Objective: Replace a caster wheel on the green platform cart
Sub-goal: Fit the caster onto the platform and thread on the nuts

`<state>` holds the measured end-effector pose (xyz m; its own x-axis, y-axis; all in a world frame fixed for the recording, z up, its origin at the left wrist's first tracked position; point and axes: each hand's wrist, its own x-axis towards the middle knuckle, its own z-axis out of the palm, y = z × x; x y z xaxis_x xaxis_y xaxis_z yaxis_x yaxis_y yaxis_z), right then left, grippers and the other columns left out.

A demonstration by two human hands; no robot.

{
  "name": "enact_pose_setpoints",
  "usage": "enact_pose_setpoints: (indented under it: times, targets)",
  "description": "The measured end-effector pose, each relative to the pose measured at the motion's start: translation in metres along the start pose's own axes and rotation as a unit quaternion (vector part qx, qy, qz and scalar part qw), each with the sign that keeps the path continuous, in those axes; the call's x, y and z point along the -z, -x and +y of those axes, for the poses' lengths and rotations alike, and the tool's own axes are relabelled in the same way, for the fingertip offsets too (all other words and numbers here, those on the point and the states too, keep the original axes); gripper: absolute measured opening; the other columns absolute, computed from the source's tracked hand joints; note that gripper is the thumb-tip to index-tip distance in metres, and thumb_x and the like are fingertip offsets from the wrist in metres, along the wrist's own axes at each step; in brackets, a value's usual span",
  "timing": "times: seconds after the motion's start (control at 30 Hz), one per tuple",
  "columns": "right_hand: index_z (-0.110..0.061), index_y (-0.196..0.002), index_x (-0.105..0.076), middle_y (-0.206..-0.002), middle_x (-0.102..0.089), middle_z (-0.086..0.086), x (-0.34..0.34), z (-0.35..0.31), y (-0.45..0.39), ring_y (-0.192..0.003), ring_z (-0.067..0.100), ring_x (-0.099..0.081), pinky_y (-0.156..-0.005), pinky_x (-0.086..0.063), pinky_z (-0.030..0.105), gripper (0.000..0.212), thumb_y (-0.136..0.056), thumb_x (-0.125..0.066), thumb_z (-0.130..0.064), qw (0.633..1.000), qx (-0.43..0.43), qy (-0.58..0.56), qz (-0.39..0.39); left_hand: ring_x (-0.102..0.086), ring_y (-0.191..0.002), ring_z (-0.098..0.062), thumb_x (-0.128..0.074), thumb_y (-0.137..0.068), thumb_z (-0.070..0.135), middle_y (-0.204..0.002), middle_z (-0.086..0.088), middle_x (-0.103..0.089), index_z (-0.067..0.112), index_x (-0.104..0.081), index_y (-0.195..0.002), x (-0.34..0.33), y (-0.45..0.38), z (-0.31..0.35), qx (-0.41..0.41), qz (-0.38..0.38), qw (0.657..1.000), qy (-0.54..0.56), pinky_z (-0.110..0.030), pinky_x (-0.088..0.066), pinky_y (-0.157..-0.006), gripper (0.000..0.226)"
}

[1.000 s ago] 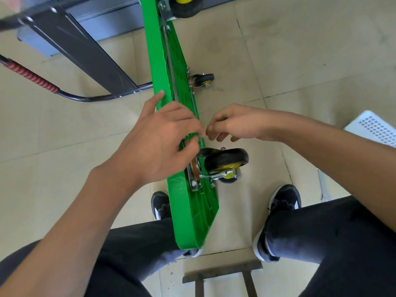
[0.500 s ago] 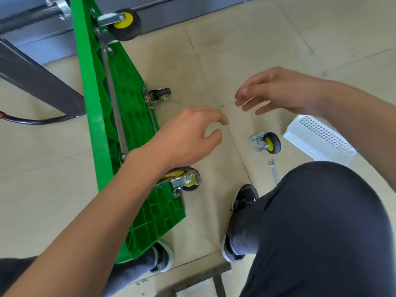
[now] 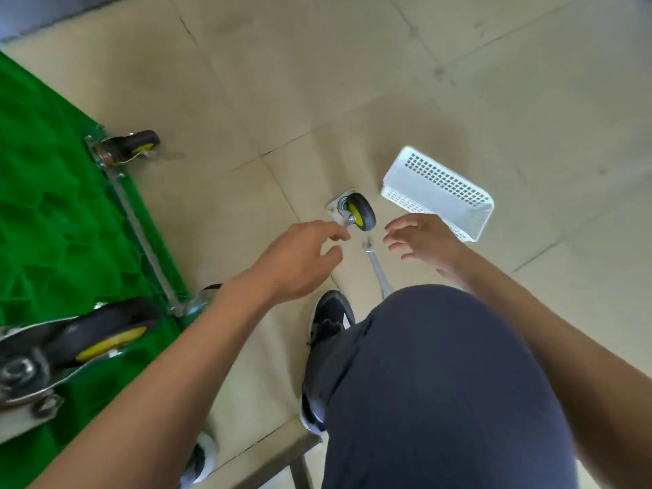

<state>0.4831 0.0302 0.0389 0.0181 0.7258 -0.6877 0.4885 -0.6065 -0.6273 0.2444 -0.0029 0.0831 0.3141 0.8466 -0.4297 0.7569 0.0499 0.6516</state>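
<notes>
Since half a second ago both hands have come down toward the floor and the view has swung right, so the green platform cart (image 3: 53,213) now fills only the left edge. A second ago both hands were at the caster mounted on that cart; now they hover above the loose parts on the tiles.

The left hand (image 3: 296,259) reaches forward with loosely curled fingers holding nothing; its fingertips (image 3: 340,234) are just beside the mounting plate of the loose caster wheel (image 3: 356,213), and whether they touch it cannot be told. The right hand (image 3: 423,241) is spread, fingers relaxed and apart, gripping nothing, and it hangs between the caster and the white perforated basket (image 3: 441,192). The loose caster lies on its side on the tiled floor (image 3: 458,82), black tyre and yellow hub up, near the basket's lower left corner. A wrench (image 3: 375,266) lies on the floor between the two hands, its open end toward the caster, its lower end hidden behind the person's right knee (image 3: 441,382).

The cart stands on edge with its ribbed underside facing the camera. Two mounted casters show clearly on it: one far (image 3: 130,146) and one close and blurred (image 3: 88,340), with a metal bar (image 3: 141,227) running between the far caster and the cart's near corner. A dark shoe (image 3: 330,319) rests on the floor below the left hand.
</notes>
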Motion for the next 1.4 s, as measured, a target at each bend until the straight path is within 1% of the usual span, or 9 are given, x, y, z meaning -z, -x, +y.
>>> enact_pose_setpoints:
  times: [0.23, 0.37, 0.7, 0.8, 0.9, 1.07, 1.17, 1.33, 1.4]
  targets:
    - [-0.014, -0.106, -0.073, -0.107, -0.074, 0.004, -0.026, 0.094, -0.064, -0.098, 0.021, -0.069, -0.092, -0.054, 0.035, 0.018, -0.089, -0.068, -0.017, 0.994, -0.042, 0.077, 0.068, -0.054, -0.115, -0.009, -0.051, -0.099, 0.027, -0.12, 0.016, -0.056, 0.032, -0.064, -0.126, -0.04, -0.032, -0.027, 0.071, -0.063, 0.994, 0.055, -0.026, -0.042, -0.098, 0.03]
    - [-0.012, -0.11, -0.069, -0.108, -0.071, 0.004, -0.045, 0.13, -0.09, -0.1, 0.019, -0.063, -0.082, -0.042, 0.025, 0.024, -0.089, -0.067, -0.023, 0.984, -0.063, 0.146, 0.077, -0.057, -0.113, -0.004, -0.053, -0.097, 0.026, -0.116, 0.02, -0.059, 0.031, -0.066, -0.122, -0.054, -0.043, -0.043, 0.096, -0.067, 0.99, 0.085, -0.022, -0.043, -0.098, 0.029]
    - [-0.008, -0.103, -0.056, -0.102, -0.059, 0.01, -0.085, 0.154, -0.115, -0.097, 0.029, -0.057, -0.073, -0.043, 0.036, 0.026, -0.095, -0.065, -0.031, 0.942, -0.039, 0.317, 0.105, -0.055, -0.117, 0.0, -0.05, -0.099, 0.022, -0.117, 0.02, -0.06, 0.03, -0.065, -0.124, -0.084, -0.063, -0.064, 0.114, -0.109, 0.983, 0.093, -0.017, -0.039, -0.096, 0.031]
    - [-0.009, -0.105, -0.058, -0.105, -0.063, 0.009, -0.089, 0.152, -0.119, -0.099, 0.029, -0.06, -0.07, -0.04, 0.033, 0.014, -0.096, -0.06, -0.02, 0.916, -0.024, 0.385, 0.11, -0.054, -0.12, 0.0, -0.049, -0.099, 0.023, -0.121, 0.02, -0.061, 0.031, -0.065, -0.125, -0.089, -0.066, -0.066, 0.113, -0.115, 0.982, 0.097, -0.021, -0.043, -0.1, 0.031]
    - [-0.009, -0.103, -0.06, -0.103, -0.064, 0.01, -0.089, 0.15, -0.123, -0.096, 0.029, -0.061, -0.07, -0.04, 0.032, 0.01, -0.096, -0.056, -0.014, 0.919, -0.036, 0.379, 0.105, -0.053, -0.123, -0.002, -0.048, -0.099, 0.024, -0.128, 0.017, -0.061, 0.031, -0.063, -0.128, -0.093, -0.069, -0.069, 0.109, -0.127, 0.982, 0.083, -0.028, -0.045, -0.105, 0.033]
    - [-0.014, -0.095, -0.058, -0.089, -0.05, 0.002, -0.09, 0.146, -0.118, -0.082, 0.025, -0.052, -0.069, -0.041, 0.031, 0.02, -0.085, -0.068, -0.027, 0.935, -0.081, 0.341, 0.056, -0.054, -0.123, -0.006, -0.047, -0.099, 0.025, -0.13, 0.014, -0.062, 0.03, -0.062, -0.128, -0.093, -0.07, -0.07, 0.109, -0.131, 0.983, 0.072, -0.032, -0.045, -0.106, 0.033]
    - [-0.013, -0.082, -0.058, -0.082, -0.053, 0.004, -0.092, 0.151, -0.105, -0.08, 0.028, -0.056, -0.065, -0.039, 0.03, 0.01, -0.083, -0.062, -0.022, 0.934, -0.059, 0.35, 0.049, -0.055, -0.123, -0.006, -0.047, -0.1, 0.024, -0.131, 0.013, -0.061, 0.029, -0.062, -0.129, -0.09, -0.066, -0.068, 0.11, -0.127, 0.983, 0.079, -0.032, -0.045, -0.106, 0.033]
    - [-0.014, -0.082, -0.074, -0.087, -0.055, 0.001, -0.088, 0.16, -0.08, -0.082, 0.022, -0.056, -0.064, -0.04, 0.029, 0.026, -0.095, -0.06, -0.031, 0.943, 0.009, 0.329, 0.06, -0.054, -0.122, -0.005, -0.047, -0.1, 0.021, -0.129, 0.013, -0.062, 0.028, -0.063, -0.128, -0.081, -0.054, -0.056, 0.106, -0.101, 0.982, 0.115, -0.024, -0.044, -0.101, 0.034]
    - [-0.016, -0.073, -0.069, -0.075, -0.056, -0.004, -0.084, 0.15, -0.067, -0.07, 0.017, -0.056, -0.058, -0.036, 0.027, 0.027, -0.094, -0.061, -0.032, 0.957, 0.015, 0.282, 0.067, -0.055, -0.121, -0.004, -0.046, -0.1, 0.019, -0.127, 0.012, -0.062, 0.027, -0.064, -0.128, -0.075, -0.046, -0.047, 0.106, -0.082, 0.982, 0.132, -0.021, -0.043, -0.098, 0.034]
